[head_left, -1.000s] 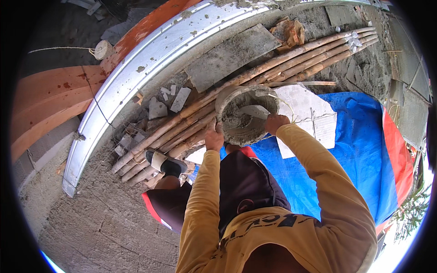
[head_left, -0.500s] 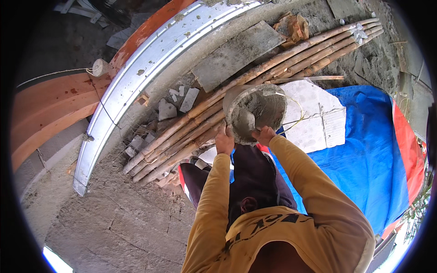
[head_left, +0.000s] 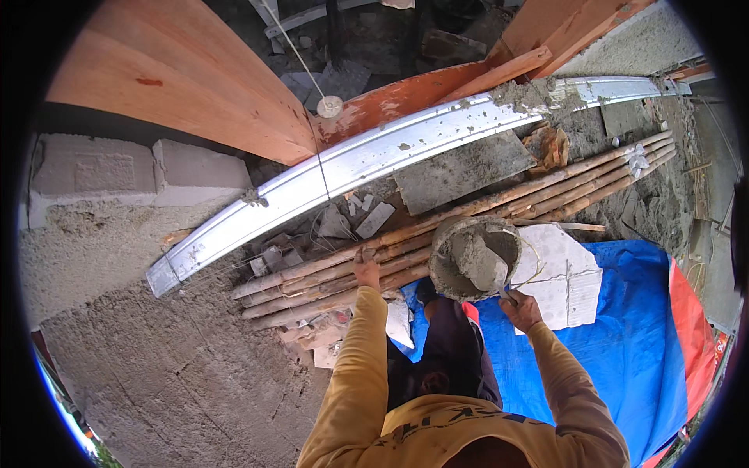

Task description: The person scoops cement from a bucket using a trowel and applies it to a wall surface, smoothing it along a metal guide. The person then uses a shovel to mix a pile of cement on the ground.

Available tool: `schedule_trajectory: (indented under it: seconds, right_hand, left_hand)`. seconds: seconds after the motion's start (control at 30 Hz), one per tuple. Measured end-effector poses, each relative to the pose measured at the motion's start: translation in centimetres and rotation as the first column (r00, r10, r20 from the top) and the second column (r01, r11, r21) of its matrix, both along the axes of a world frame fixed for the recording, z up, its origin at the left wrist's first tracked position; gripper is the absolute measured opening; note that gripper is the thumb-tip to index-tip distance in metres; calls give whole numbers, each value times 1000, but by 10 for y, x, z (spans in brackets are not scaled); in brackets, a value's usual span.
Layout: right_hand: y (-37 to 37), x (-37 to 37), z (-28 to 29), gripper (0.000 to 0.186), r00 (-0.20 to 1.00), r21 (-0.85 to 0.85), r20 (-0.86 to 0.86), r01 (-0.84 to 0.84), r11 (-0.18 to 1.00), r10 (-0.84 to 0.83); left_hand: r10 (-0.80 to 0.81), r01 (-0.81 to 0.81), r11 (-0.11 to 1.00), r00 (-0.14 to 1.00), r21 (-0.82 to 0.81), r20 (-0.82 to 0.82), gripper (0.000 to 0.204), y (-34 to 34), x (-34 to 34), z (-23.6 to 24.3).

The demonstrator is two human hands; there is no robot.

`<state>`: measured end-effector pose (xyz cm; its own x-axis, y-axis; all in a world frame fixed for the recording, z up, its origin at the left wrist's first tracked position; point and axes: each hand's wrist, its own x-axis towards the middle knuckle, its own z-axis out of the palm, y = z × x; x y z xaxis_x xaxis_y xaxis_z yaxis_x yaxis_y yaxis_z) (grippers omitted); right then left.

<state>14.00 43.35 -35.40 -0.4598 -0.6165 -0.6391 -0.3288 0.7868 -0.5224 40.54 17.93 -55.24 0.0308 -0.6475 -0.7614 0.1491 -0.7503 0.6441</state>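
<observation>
My right hand [head_left: 521, 310] is closed round the handle of a trowel [head_left: 488, 271], whose mortar-coated blade lies inside a bucket [head_left: 437, 274]. Grey mortar [head_left: 468, 253] covers the bucket's inner wall and bottom. To the left, my left hand [head_left: 367, 270] is apart from the bucket, over the bundle of bamboo poles [head_left: 328, 269]. Its fingers point away from me, slightly apart, with nothing seen in them; whether they touch a pole I cannot tell. The bucket stands against the near side of the poles.
A long metal channel [head_left: 343, 175] splashed with mortar curves behind the poles. Broken block pieces [head_left: 376, 220] and a flat board [head_left: 460, 171] lie between. At right, a cracked white slab [head_left: 562, 273] rests on a blue tarp [head_left: 624, 312]. An orange-painted beam [head_left: 195, 74] rises at far left.
My left hand has left the bucket rim and moved left over the poles. My right hand has moved from the rim to the trowel's handle. The view has swung to the left.
</observation>
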Motion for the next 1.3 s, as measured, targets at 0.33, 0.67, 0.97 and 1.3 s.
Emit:
schedule_trajectory:
  seconds: [0.33,0.67,0.97,1.3]
  right_hand:
    - [-158,68,178,36,928,-177,-140,-366,914,344]
    - [-327,119,238,34,911,-77,68,-401,913,406]
    - [-377,120,236,32,879,87,186,-459,884,438]
    - [-404,113,239,30,880,206,257,-454,867,400]
  left_hand:
    - [418,-547,836,677,-35,-606,40,-169,6,125]
    - [440,-586,795,381,156,-813,47,-183,-28,115]
    - [532,-571,767,314,292,-786,56,-179,-33,153]
    - [611,-572,720,252,395,-750,51,-172,-42,139]
